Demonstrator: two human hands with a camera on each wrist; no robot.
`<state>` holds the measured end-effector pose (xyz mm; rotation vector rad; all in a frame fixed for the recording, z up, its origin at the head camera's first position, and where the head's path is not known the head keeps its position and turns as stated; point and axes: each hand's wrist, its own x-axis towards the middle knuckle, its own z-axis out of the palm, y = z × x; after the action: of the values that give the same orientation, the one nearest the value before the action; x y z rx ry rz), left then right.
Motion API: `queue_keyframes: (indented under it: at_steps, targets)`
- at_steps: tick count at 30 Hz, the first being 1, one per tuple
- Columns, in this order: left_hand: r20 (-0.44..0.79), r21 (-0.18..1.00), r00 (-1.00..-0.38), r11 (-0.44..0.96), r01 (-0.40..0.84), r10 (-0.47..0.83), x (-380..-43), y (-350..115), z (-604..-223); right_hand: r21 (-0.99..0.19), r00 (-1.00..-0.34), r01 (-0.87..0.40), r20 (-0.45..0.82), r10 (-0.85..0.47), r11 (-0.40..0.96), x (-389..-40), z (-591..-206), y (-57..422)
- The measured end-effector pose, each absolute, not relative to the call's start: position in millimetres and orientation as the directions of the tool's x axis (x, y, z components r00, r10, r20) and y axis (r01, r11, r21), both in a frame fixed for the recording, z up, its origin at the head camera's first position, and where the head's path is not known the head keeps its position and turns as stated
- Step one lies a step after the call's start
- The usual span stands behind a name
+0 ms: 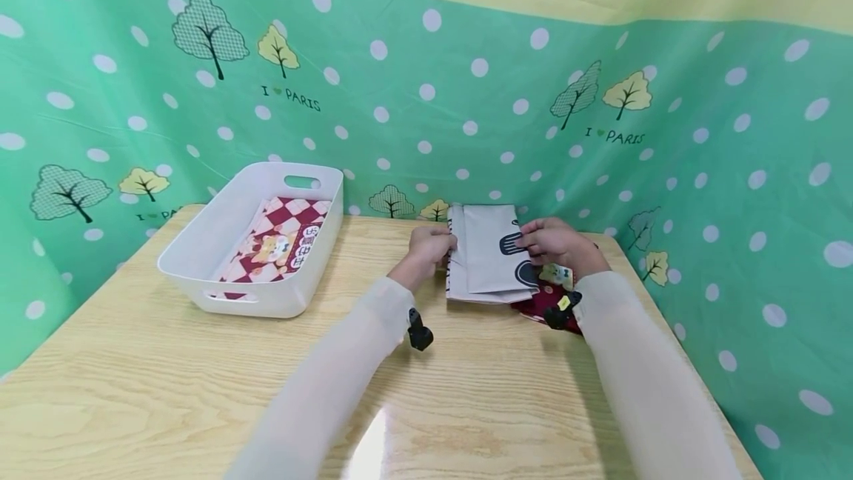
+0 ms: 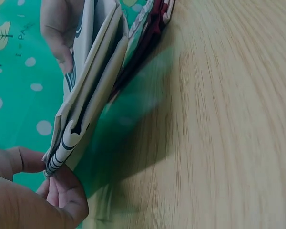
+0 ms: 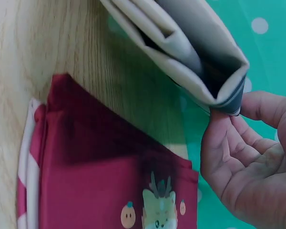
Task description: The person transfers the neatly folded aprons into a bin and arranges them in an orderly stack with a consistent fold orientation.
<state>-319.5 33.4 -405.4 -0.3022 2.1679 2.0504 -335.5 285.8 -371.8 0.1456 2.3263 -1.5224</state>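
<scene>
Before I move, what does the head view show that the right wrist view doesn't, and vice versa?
Head view only: the white plastic basket with a red-and-white checked cloth inside, the left hand pinching the left edge of the grey-white cloth, and that cloth's spatula print.

Right wrist view only: the gaps between the grey-white cloth's folded layers, and the palm side of the right hand.

Both: the right hand pinching the grey-white cloth, the burgundy cloth, the wood-grain table and the white-dotted green curtain.
</scene>
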Motion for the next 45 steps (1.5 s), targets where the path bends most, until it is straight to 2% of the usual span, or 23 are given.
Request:
queue_keyframes:
  at_steps: [20, 38, 45]
  targets:
    - [-0.255, 0.967, -0.967, 0.000, -0.255, 0.004, -319, -18, -409, -0.936, -0.954, 0.218, -0.265, -0.143, 0.275, -330, -384, 247]
    - [-0.272, 0.962, -0.962, -0.003, -0.272, 0.008, -319, -46, -407, -0.933, -0.961, 0.191, -0.240, -0.134, 0.305, -323, -390, 225]
    - [-0.268, 0.963, -0.963, 0.007, -0.268, 0.001, -320, -55, -412, -0.943, -0.960, 0.202, -0.245, -0.139, 0.265, -323, -394, 216]
